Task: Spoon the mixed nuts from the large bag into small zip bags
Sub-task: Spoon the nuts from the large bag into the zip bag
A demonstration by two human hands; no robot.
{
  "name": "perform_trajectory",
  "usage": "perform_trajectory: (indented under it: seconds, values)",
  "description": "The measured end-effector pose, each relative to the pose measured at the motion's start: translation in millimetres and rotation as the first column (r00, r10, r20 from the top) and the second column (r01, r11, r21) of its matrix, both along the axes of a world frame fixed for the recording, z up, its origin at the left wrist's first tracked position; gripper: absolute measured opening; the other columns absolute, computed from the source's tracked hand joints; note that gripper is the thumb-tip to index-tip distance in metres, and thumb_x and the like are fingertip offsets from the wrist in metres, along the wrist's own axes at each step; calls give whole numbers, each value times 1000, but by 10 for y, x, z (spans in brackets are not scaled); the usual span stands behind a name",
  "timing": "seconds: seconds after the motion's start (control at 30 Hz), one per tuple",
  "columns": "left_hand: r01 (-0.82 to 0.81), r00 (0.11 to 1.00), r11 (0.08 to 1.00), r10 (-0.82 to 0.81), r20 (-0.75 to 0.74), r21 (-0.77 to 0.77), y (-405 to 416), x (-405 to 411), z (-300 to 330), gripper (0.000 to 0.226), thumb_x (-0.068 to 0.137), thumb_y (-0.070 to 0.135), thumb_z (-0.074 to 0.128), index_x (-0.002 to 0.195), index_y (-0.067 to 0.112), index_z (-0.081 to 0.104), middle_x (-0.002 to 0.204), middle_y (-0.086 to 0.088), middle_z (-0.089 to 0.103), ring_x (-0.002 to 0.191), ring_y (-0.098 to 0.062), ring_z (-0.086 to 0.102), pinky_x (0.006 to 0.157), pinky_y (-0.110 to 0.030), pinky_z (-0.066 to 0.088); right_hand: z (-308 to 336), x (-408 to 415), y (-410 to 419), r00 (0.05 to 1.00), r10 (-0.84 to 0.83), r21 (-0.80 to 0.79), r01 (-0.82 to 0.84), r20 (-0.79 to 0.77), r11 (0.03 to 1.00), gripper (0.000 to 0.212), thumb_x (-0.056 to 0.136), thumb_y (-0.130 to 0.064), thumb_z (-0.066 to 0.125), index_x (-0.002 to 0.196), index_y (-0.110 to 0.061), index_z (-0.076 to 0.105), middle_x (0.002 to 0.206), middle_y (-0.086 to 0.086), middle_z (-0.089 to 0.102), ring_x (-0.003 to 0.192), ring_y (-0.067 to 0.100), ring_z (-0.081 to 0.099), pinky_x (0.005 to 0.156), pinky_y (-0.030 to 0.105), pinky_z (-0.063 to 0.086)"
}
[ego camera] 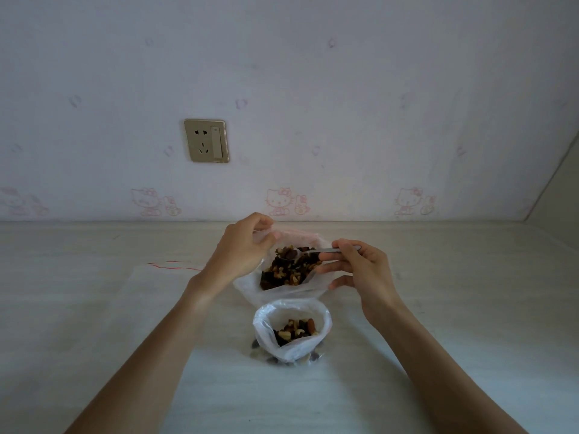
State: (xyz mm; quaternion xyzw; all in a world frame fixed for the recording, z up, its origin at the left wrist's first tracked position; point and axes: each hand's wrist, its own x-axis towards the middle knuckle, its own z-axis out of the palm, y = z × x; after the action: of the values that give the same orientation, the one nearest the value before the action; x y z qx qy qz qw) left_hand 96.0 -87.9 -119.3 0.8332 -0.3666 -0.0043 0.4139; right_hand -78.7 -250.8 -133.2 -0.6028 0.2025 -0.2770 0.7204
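Note:
The large clear bag [250, 288] of mixed nuts [289, 272] lies open on the pale table [94, 308], near the wall. My left hand [242, 249] pinches its upper left rim and holds the mouth open. My right hand [357, 267] grips a metal spoon [308, 252] by the handle. The spoon's bowl sits over the nuts in the large bag with a few nuts in it. In front of the large bag stands a small zip bag [293, 347], mouth open and upright, with a layer of nuts at its bottom.
Flat clear zip bags with a red seal line [170, 266] lie on the table to the left. The wall [313, 120] rises right behind the large bag, with a gold socket and switch plate [206, 140]. A side panel [560, 195] closes the right end.

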Motion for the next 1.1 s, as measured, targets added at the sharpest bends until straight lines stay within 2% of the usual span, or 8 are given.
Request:
perform_trajectory:
  seconds: [0.2,0.33,0.43,0.6,0.8,0.93,1.03,1.1]
  values:
    - [-48,985,998,52,167,-28,259,-173,126,33,98,32,69,130,23,65,132,11,66,126,-6,56,106,-29,45,168,-139,-35,999,23,-49,-22,26,999,25,108,-19,53,109,1,67,92,18,78,74,33,76,47,34,56]
    - [-49,964,996,68,259,-77,464,-465,202,17,95,31,72,112,28,70,107,18,70,102,3,62,83,-14,44,253,-327,-24,996,57,-62,-53,64,997,26,108,-21,53,105,0,67,91,20,78,75,35,76,46,34,55]
    - [-45,995,998,48,90,-40,642,-696,234,5,92,40,73,89,35,71,77,16,69,75,3,66,62,-9,44,266,-510,-4,994,77,-65,-71,84,995,26,108,-22,53,101,-1,68,90,22,77,73,37,76,45,34,54]
    - [-42,997,973,55,-53,227,800,-957,78,35,93,68,58,87,36,70,68,15,68,66,2,66,60,-21,43,190,-772,88,985,170,-97,-166,40,981,29,109,-21,49,98,-1,67,90,26,75,72,40,74,45,34,53]
    - [-4,992,967,35,-120,253,791,-1106,-37,24,97,53,63,86,34,72,67,18,72,64,0,69,60,-23,44,91,-892,245,980,197,-325,-196,-30,925,27,109,-22,49,99,-4,68,86,15,77,74,36,76,45,36,55]
    - [-17,995,984,34,-93,176,795,-1144,-70,16,99,38,66,86,31,72,67,11,74,62,-7,70,64,-27,53,126,-993,294,982,174,-667,-177,-72,723,24,105,-33,49,99,-20,69,89,-2,77,79,19,75,51,35,57]
    - [-21,998,988,31,-58,154,804,-1155,-79,15,99,38,66,86,33,71,66,14,72,62,-4,67,62,-24,50,202,-1114,290,986,134,-917,-145,-102,370,31,107,-40,44,104,-20,68,85,-12,72,78,11,71,61,29,56]
    - [-28,998,989,35,-46,149,815,-1149,-83,16,99,37,66,84,34,71,65,13,72,63,-4,67,65,-27,52,260,-1164,306,987,110,-977,-131,-114,171,35,109,-39,39,106,-17,67,82,-6,68,69,15,64,60,38,53]
